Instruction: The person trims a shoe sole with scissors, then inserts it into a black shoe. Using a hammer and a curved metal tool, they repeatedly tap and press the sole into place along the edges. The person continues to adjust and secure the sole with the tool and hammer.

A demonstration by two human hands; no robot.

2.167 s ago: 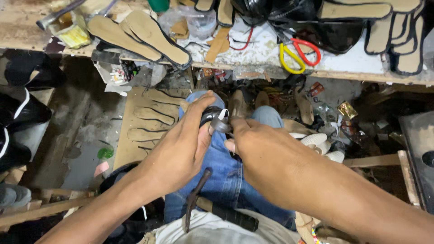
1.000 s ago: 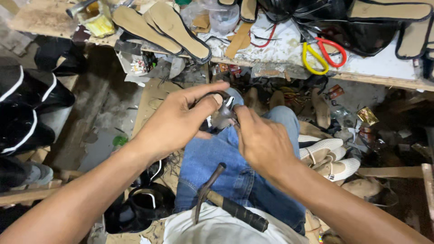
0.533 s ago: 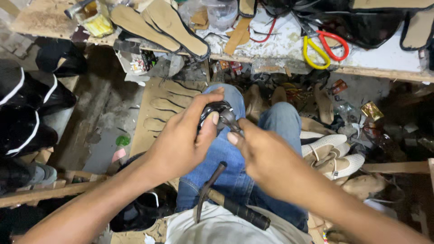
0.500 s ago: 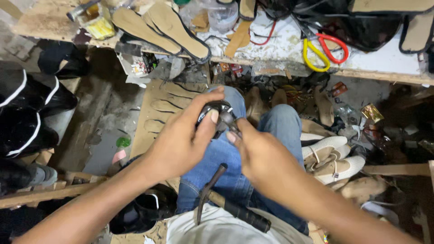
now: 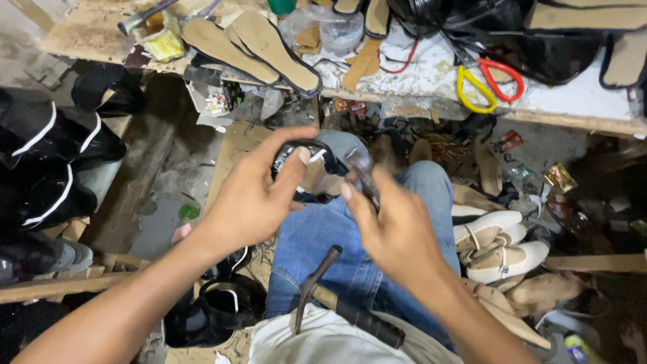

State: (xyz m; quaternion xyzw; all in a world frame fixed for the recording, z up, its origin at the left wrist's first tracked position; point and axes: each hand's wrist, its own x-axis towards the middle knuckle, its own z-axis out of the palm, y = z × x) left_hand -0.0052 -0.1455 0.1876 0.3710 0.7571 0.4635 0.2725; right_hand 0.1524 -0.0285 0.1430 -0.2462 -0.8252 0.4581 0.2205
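Head view, looking down over the person's lap. Both hands are raised above the knees, which are in blue jeans (image 5: 350,243).

Left hand (image 5: 253,199): grip closed around a small black shoe upper piece (image 5: 303,156) with a pale inner face; thumb pressed on its top, fingers curled beneath. The piece sits over the knees, in front of the table's near edge.

Right hand (image 5: 397,226): grip pinching a thin dark strap (image 5: 360,172) that runs from the same black piece; forefinger and thumb pressed together on it. Whether the strap is joined to the piece or only touching it, I cannot tell.

On the lap, near the waist: a hammer (image 5: 337,296) lying crosswise, dark metal head toward the left thigh, black handle toward the right.

Table (image 5: 431,84), a worn pale board across the top of the view. Near its left end: two tan insoles (image 5: 253,44) with dark rims, side by side, overlapping the near edge. Right of centre: scissors (image 5: 488,81), one yellow handle, one red. Far edge: black bags, partly cut off.

Floor, right of the legs: a pair of white shoes (image 5: 502,246) close together, with tan wooden shoe forms just below them. Floor, left of the legs: cardboard with cut-out shapes, a black shoe below the left forearm.
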